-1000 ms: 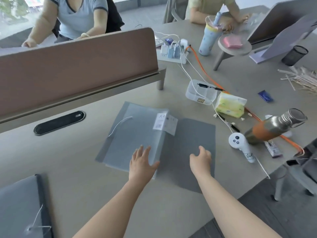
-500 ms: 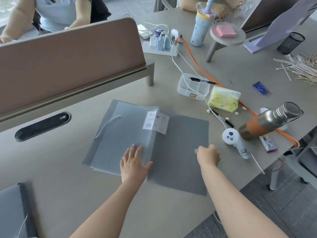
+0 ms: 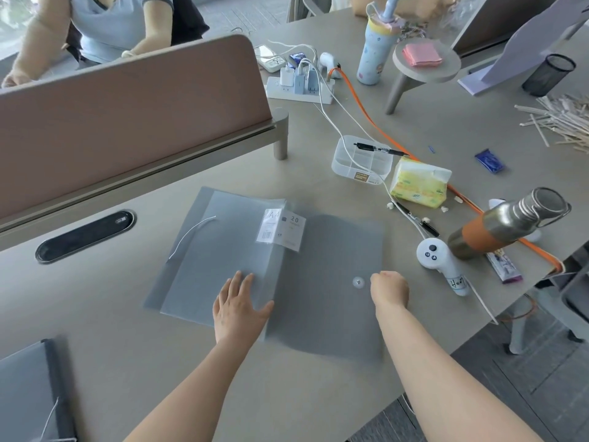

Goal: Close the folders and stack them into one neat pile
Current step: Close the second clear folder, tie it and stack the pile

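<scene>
Open folder: a grey folder (image 3: 325, 282) is laid open and flat on the desk (image 3: 302, 393), near its front edge; the translucent pages are stacked on the left half, the dark cover is spread to the right.
Label: a white sticker (image 3: 281, 229) marked "A4" and "20" is seen at the top of the spine.
Cord: a thin white elastic cord (image 3: 191, 235) is curved across the left pages.
Button: a small round fastener (image 3: 358, 282) is set on the right cover, just beside the right hand.
Left hand: the left hand (image 3: 237, 309) is pressed flat on the lower pages beside the spine, fingers straight and spread; nothing is gripped.
Right hand: the right hand (image 3: 389, 290) is placed on the right cover near its outer edge, fingers curled under; whether the cover edge is held in its grip cannot be told.
Second folder: another grey folder (image 3: 25, 393) with a dark spine is partly seen at the desk's lower left corner, well apart from the open one.
Surroundings: a white controller (image 3: 441, 261) and a tilted metal bottle (image 3: 506, 223) are found to the right of the open folder; a tissue pack (image 3: 419, 181) and a clear plastic box (image 3: 361, 161) lie behind them.
</scene>
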{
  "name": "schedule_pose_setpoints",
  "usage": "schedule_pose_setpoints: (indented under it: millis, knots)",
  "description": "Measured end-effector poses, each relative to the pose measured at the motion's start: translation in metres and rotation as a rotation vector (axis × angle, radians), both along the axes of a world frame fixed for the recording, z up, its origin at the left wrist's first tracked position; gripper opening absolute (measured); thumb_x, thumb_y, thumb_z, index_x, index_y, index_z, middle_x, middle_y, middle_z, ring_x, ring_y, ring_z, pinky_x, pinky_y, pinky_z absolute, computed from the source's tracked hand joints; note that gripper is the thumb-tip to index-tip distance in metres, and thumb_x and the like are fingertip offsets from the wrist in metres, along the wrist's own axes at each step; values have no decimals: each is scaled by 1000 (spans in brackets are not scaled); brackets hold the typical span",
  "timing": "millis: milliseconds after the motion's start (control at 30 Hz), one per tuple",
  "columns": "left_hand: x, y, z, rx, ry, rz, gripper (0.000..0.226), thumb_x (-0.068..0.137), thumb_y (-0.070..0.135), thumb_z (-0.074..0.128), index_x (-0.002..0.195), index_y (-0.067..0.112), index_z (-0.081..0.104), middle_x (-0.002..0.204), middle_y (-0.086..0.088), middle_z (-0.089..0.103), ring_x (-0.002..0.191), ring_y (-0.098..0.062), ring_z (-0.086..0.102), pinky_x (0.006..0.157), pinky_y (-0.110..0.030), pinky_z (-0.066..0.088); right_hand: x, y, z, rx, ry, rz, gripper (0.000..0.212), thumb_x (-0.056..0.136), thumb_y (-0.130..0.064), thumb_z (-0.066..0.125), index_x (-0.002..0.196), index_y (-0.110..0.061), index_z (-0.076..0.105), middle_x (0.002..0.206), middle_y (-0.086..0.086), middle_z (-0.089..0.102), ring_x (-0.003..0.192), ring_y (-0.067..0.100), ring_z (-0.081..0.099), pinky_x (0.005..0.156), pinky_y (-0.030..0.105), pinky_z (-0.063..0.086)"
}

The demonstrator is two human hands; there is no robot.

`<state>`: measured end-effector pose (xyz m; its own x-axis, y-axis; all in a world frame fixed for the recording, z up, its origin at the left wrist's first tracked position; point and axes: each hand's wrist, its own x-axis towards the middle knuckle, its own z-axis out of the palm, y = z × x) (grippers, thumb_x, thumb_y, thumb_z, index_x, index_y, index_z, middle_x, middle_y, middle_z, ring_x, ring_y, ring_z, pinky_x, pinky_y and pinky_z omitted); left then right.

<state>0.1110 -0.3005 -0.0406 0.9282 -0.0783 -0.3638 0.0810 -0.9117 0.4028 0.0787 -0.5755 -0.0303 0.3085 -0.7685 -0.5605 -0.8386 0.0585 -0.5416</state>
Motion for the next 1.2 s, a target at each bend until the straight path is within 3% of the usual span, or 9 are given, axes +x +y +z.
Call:
schedule_pose_setpoints:
  millis: [100,167,300,467,700,833,933,1033,1200]
  knots:
    - [0,4,0,-6,1,-12,72,87,51,62,151,29,35,164,7,22,152,-19,15,121,-39,18,-8,8,1,47,-126,-27,17,80,-6,45,78,-22,50,75,0,56,64,31,57,54,30,37]
    - [0,7,1,-10,4,-16,72,88,51,62,150,29,35,164,6,23,151,-19,16,120,-40,19,-11,12,4,80,-205,-30,24,84,-6,42,84,-28,50,85,-8,57,64,27,71,57,31,44]
    - [1,11,6,-70,46,66,72,88,49,64,151,24,36,162,4,27,149,-22,22,119,-41,23,-12,18,12,115,-346,-40,36,89,0,39,81,-32,55,89,-5,63,44,16,67,68,44,58]
    - [3,25,23,-242,41,227,74,89,48,64,151,17,36,159,-1,34,145,-25,29,116,-42,29,-8,27,39,163,-526,-84,40,91,2,39,80,-32,57,78,3,72,40,13,62,38,21,48]
    - [5,58,63,-541,-4,356,70,88,48,67,149,27,41,153,3,41,142,-18,37,114,-40,33,2,57,67,286,-673,-41,35,94,-1,47,84,-32,61,67,-7,75,41,14,60,39,20,47]
    - [4,82,88,-663,-2,398,65,85,48,69,143,26,49,145,0,53,134,-19,49,108,-36,40,9,84,77,372,-736,-13,35,94,0,48,84,-30,62,68,-4,76,40,12,60,42,20,50]
    - [-1,105,111,-743,-17,402,57,76,52,68,127,28,62,122,3,70,118,-20,64,104,-46,48,13,109,85,441,-768,10,35,94,2,48,84,-28,61,64,-5,75,38,11,60,40,19,49]
    - [-6,128,133,-783,-66,400,30,73,48,70,99,33,70,92,10,78,88,-12,74,85,-42,58,17,135,94,516,-788,34,33,94,2,48,83,-27,60,65,-3,76,38,11,60,40,18,48]
    - [-17,164,158,-869,-88,409,29,73,37,75,99,25,72,92,1,79,83,-22,76,80,-47,62,21,175,104,623,-818,77,33,95,4,48,85,-24,60,62,-4,74,40,10,62,41,16,48]
